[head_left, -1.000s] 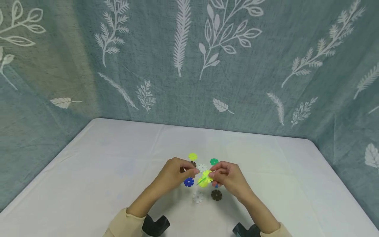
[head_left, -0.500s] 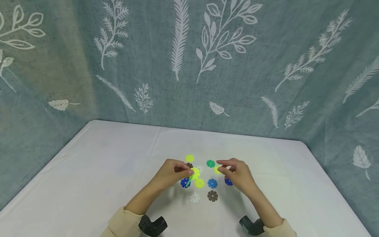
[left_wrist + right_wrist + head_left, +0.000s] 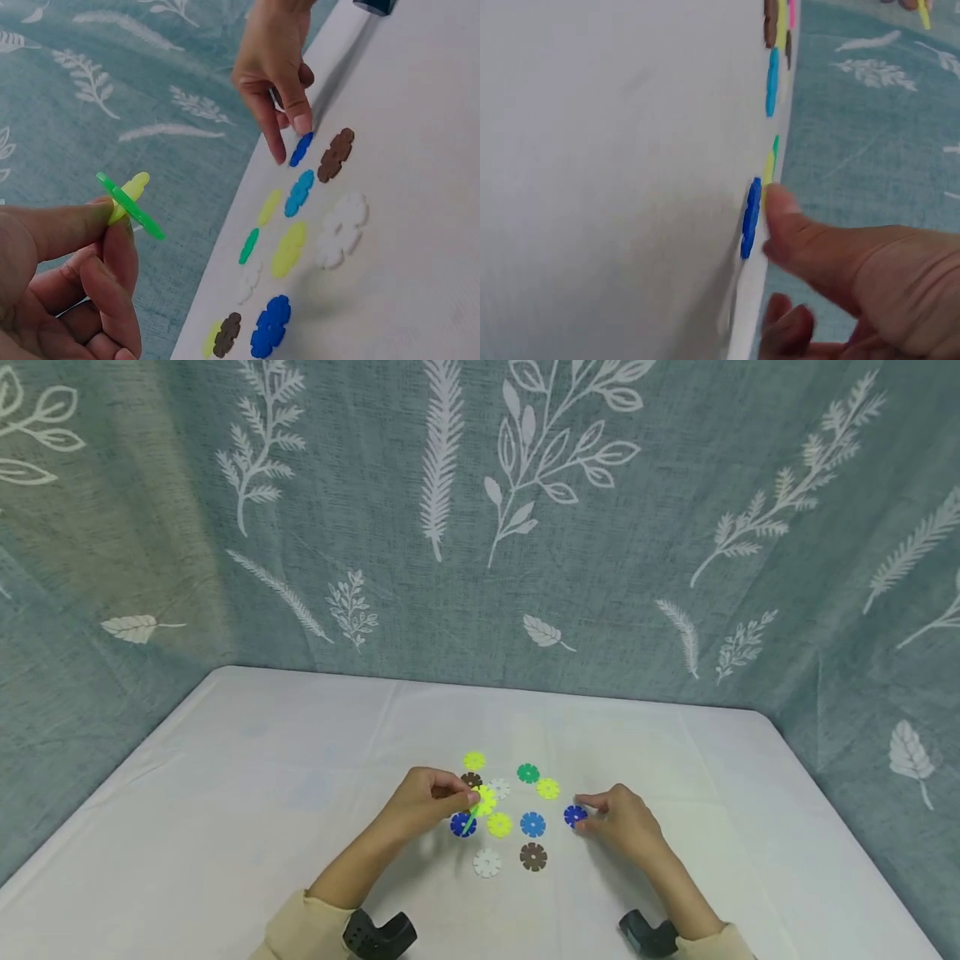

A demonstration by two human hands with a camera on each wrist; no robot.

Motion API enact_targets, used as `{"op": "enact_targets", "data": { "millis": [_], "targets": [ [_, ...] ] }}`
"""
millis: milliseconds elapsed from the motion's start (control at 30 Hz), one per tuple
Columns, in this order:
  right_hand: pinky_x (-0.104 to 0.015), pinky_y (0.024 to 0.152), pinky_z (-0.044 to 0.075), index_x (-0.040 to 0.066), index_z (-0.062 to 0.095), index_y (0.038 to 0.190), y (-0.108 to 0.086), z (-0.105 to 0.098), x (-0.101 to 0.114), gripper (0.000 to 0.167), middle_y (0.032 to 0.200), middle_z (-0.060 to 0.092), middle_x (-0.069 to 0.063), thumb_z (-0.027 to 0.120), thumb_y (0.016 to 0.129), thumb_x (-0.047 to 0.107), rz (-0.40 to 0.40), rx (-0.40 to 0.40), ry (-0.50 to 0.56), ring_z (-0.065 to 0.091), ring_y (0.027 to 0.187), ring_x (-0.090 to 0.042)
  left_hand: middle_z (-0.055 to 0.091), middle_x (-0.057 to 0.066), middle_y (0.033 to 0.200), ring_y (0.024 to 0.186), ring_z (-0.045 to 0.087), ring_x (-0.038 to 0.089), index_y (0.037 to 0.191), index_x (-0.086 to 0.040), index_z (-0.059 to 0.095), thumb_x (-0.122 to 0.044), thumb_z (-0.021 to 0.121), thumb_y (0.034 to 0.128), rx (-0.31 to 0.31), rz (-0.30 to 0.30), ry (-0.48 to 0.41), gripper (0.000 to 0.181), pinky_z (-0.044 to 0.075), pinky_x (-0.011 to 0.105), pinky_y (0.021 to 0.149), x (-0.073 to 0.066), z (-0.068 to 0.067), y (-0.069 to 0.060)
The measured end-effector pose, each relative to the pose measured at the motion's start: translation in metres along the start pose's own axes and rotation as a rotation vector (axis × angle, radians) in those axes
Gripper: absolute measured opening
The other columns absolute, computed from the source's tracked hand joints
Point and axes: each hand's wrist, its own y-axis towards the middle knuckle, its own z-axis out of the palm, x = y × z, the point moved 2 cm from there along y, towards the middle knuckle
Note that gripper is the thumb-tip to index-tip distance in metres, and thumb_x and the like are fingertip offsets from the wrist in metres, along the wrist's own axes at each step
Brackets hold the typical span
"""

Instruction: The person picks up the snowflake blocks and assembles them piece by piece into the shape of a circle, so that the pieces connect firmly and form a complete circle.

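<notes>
1. I am at a curtained-off tabletop, like a small booth; what kind of room or building surrounds it, I cannot tell.
2. A blue-green curtain (image 3: 600, 585), printed with white leaves and sprigs, fills the background and runs along the left and right sides.
3. Before me is a broad white table (image 3: 300, 752) with rounded far corners and faint creases across its surface.
4. Small, bright, flower-shaped discs (image 3: 533, 824) lie on it, like play or craft pieces.
5. Two black devices (image 3: 378, 935) beside my beige sleeves (image 3: 307, 922) suggest a recording set-up.
</notes>
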Motion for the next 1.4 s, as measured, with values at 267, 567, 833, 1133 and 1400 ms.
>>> {"op": "enact_targets", "data": {
  "millis": [267, 567, 833, 1133, 1400],
  "targets": [
    [-0.027, 0.057, 0.038, 0.007, 0.073, 0.093, -0.003, 0.004, 0.006, 0.027, 0.079, 0.056, -0.006, 0.079, 0.067, 0.015, -0.052, -0.069, -0.038, 0.05, 0.07, -0.017, 0.065, 0.004, 0.078, 0.077, 0.057, 0.02, 0.084, 0.001, 0.067, -0.02, 0.065, 0.0842, -0.048, -0.056, 0.013, 0.021, 0.046, 0.031, 0.07, 0.007, -0.005, 0.0],
    [-0.026, 0.053, 0.036, 0.007, 0.062, 0.079, -0.002, 0.0, 0.009, 0.018, 0.066, 0.059, -0.001, 0.077, 0.069, 0.006, -0.113, -0.084, -0.059, 0.049, 0.06, -0.014, 0.065, 0.003, 0.075, 0.074, 0.056, 0.019, 0.08, -0.001, 0.067, -0.022, 0.067, 0.0826, -0.058, -0.087, 0.027, 0.021, 0.044, 0.03, 0.069, 0.008, 0.0, 0.003],
    [-0.019, 0.06, 0.047, 0.006, 0.063, 0.077, -0.013, -0.003, 0.047, 0.012, 0.071, 0.065, -0.002, 0.072, 0.074, -0.001, -0.292, -0.133, 0.28, 0.059, 0.065, -0.009, 0.066, 0.004, 0.076, 0.073, 0.057, 0.018, 0.076, -0.002, 0.068, -0.022, 0.068, 0.0812, -0.05, -0.08, 0.032, 0.021, 0.042, 0.028, 0.067, 0.0, 0.005, -0.001],
    [-0.017, 0.063, 0.05, 0.011, 0.063, 0.076, -0.032, 0.004, 0.074, 0.014, 0.071, 0.066, 0.003, 0.072, 0.074, 0.0, -0.411, -0.205, 0.338, 0.062, 0.068, -0.007, 0.068, 0.004, 0.075, 0.073, 0.061, 0.017, 0.079, 0.0, 0.069, -0.023, 0.067, 0.0816, -0.013, -0.079, -0.004, 0.023, 0.045, 0.033, 0.073, -0.004, 0.01, -0.003],
    [-0.016, 0.062, 0.05, 0.01, 0.062, 0.074, -0.036, 0.009, 0.078, 0.016, 0.069, 0.065, 0.002, 0.073, 0.072, -0.001, -0.525, -0.245, 0.267, 0.062, 0.067, -0.009, 0.069, 0.004, 0.075, 0.074, 0.063, 0.017, 0.08, 0.001, 0.068, -0.021, 0.067, 0.0818, 0.012, -0.083, -0.039, 0.023, 0.047, 0.034, 0.074, -0.004, 0.012, -0.006]
  ]
}}
